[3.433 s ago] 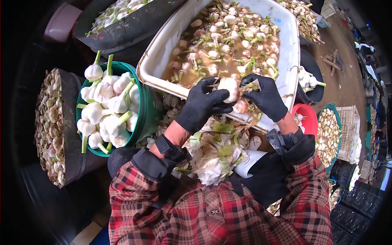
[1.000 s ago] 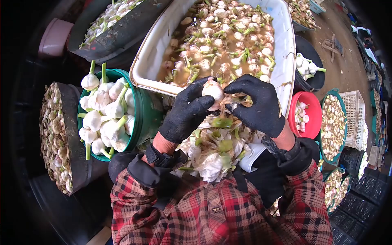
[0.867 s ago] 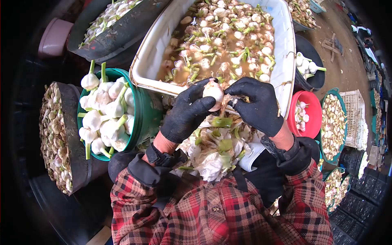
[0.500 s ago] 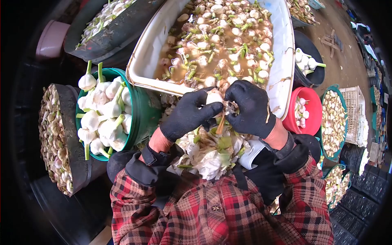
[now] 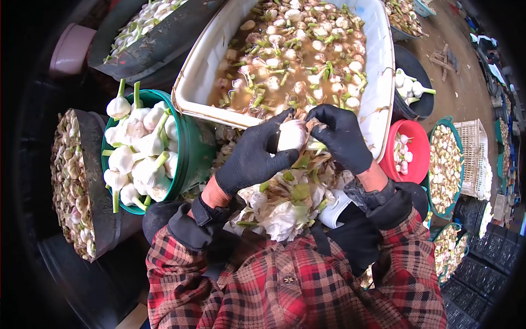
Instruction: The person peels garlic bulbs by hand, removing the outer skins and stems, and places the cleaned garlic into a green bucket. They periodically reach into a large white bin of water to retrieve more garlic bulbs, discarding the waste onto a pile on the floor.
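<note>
A garlic bulb sits between the thumb and fingers of my left hand, which wears a black glove. Its short green stem points toward my right hand, also gloved in black. The right fingers are closed on a brownish bit of garlic skin at the bulb's side. Below both hands lies a heap of loose, papery garlic peelings. Just beyond them stands a white tub of brown water with many garlic bulbs floating in it.
At left, a green bucket holds clean white bulbs with stems; a dark tub of unpeeled garlic stands beyond it. To the right are a red bucket with small bulbs, a black bucket and a white crate.
My right hand has moved slightly away from the left, pulling skin off to the side. More of the bulb's white surface now shows in my left hand.
</note>
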Available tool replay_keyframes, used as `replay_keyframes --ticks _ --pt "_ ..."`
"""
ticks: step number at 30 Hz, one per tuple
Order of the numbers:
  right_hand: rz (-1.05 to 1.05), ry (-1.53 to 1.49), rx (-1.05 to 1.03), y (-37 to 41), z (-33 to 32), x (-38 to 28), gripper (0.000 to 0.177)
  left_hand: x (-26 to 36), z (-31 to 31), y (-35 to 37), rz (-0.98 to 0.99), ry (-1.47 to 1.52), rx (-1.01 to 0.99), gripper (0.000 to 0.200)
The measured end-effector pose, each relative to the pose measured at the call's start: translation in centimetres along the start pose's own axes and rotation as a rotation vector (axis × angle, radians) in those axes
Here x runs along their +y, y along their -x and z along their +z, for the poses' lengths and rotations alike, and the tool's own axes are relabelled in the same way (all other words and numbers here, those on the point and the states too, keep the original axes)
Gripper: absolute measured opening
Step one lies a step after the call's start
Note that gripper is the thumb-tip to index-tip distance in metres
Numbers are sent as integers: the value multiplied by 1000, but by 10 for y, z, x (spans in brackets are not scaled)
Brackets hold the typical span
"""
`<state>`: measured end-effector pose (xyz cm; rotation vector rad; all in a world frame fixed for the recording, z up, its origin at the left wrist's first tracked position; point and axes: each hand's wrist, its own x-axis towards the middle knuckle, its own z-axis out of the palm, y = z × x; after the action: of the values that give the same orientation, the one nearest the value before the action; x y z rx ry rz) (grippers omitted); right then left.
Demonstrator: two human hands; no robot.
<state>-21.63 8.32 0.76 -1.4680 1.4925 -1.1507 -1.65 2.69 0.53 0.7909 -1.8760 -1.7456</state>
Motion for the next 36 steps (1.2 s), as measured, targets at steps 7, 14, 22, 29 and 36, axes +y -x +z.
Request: replay_keyframes --ticks 7,14,22,29,36 --pt "-7 13 33 7 10 3 14 -3 2 -5 -101 -86 101 55" --pt "-23 187 118 3 7 7 14 -6 6 -3 -10 75 136 45" --pt "189 -110 118 1 12 26 20 -3 10 0 135 306 171 49" --pt "246 -36 242 3 13 36 19 10 -8 -3 -113 252 112 52" --pt "83 224 472 7 26 12 10 45 11 12 531 -918 96 45"
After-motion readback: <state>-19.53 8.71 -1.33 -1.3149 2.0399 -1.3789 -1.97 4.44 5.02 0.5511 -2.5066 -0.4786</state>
